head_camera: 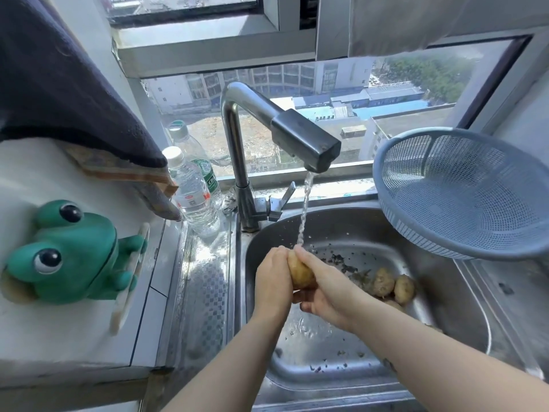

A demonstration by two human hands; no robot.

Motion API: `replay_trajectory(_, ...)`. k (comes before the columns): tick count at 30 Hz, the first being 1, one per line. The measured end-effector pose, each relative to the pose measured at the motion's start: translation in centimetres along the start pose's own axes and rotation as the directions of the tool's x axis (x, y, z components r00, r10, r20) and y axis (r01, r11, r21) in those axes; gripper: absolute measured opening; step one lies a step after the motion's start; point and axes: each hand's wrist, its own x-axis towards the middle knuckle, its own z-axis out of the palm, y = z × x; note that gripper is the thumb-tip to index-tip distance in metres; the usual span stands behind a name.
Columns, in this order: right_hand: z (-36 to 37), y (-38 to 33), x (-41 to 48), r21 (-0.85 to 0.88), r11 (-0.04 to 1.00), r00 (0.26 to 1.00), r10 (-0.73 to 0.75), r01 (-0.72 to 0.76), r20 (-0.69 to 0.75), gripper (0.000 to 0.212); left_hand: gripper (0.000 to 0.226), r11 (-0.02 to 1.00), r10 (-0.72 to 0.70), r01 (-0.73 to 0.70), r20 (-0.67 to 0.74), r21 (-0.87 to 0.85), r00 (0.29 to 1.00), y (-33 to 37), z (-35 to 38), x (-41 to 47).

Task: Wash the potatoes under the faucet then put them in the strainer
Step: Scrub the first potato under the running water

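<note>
A tan potato (301, 273) is held between both hands over the steel sink (335, 230). My left hand (271, 279) cups its left side and my right hand (325, 289) wraps its right side and underside. Water runs from the faucet (306, 141) onto my fingertips at the potato's top. More potatoes (392, 285) lie on the sink floor to the right, beside dark peel and dirt scraps. The blue-grey plastic strainer (463, 191) sits tilted at the sink's right rim, with nothing in it.
Two clear water bottles (193, 188) stand left of the faucet base. A green frog-shaped holder (68, 254) is fixed to the white wall at left, under a hanging dark cloth (68, 93). The steel drainboard (505, 310) lies right of the basin; a window is behind.
</note>
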Motion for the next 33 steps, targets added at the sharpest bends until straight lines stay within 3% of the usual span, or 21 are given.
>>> replay_trajectory(2, 0.1, -0.2, 0.0, -0.025, 0.999, 0.999, 0.029, -0.028, 0.014, 0.041, 0.029, 0.992, -0.123, 0.123, 0.046, -0.012, 0.991, 0.0, 0.1, 0.3)
replay_trajectory(6, 0.2, -0.5, 0.3, -0.055, 0.998, 0.999, 0.013, -0.016, -0.051, 0.044, 0.03, 0.931, -0.355, 0.352, -0.015, -0.098, 0.935, 0.5, 0.6, 0.9)
replay_trajectory(9, 0.1, -0.4, 0.3, 0.042, 0.999, 0.998, 0.012, -0.009, -0.068, 0.043, 0.031, 0.797, -0.522, 0.535, 0.126, -0.28, 0.844, 1.4, 0.4, 0.7)
replay_trajectory(12, 0.1, -0.1, 0.6, 0.145, 0.989, 0.995, 0.017, -0.002, -0.1, 0.053, 0.026, 0.845, -0.428, 0.458, 0.164, -0.275, 0.889, 1.9, 0.6, -0.4)
replay_trajectory(15, 0.2, 0.0, 1.1, 0.043, 0.996, 0.981, -0.074, 0.083, -0.181, 0.065, 0.023, 0.932, -0.272, 0.314, 0.225, -0.182, 0.936, 1.7, 0.7, -1.0)
replay_trajectory(18, 0.4, 0.2, 0.8, -0.215, 0.952, 0.935, -0.266, 0.217, -0.233, 0.05, 0.017, 0.881, -0.347, 0.384, 0.172, -0.276, 0.922, 2.1, 1.1, -0.8)
replay_trajectory(22, 0.1, 1.0, 0.5, -0.502, 0.768, 0.831, -0.534, 0.399, -0.155, 0.034, 0.023, 0.769, -0.515, 0.499, 0.076, -0.4, 0.854, 2.4, 1.5, 0.3)
replay_trajectory(24, -0.1, 1.3, 0.4, -0.518, 0.744, 0.816, -0.561, 0.423, -0.138, 0.031, 0.026, 0.749, -0.534, 0.514, 0.079, -0.417, 0.842, 2.5, 1.5, 0.5)
replay_trajectory(28, -0.2, 0.8, 0.8, -0.337, 0.834, 0.837, -0.514, 0.437, -0.188, 0.038, 0.031, 0.792, -0.451, 0.471, 0.148, -0.389, 0.88, 2.5, 1.3, 0.0)
replay_trajectory(30, -0.3, 0.5, 1.1, -0.356, 0.826, 0.833, -0.522, 0.438, -0.187, 0.042, 0.025, 0.842, -0.352, 0.394, 0.179, -0.369, 0.919, 1.9, 1.3, -0.3)
replay_trajectory(33, -0.3, 0.3, 1.0, -0.448, 0.775, 0.823, -0.552, 0.446, -0.135, 0.044, 0.027, 0.805, -0.317, 0.398, 0.249, -0.44, 0.915, 1.4, 1.4, -0.6)
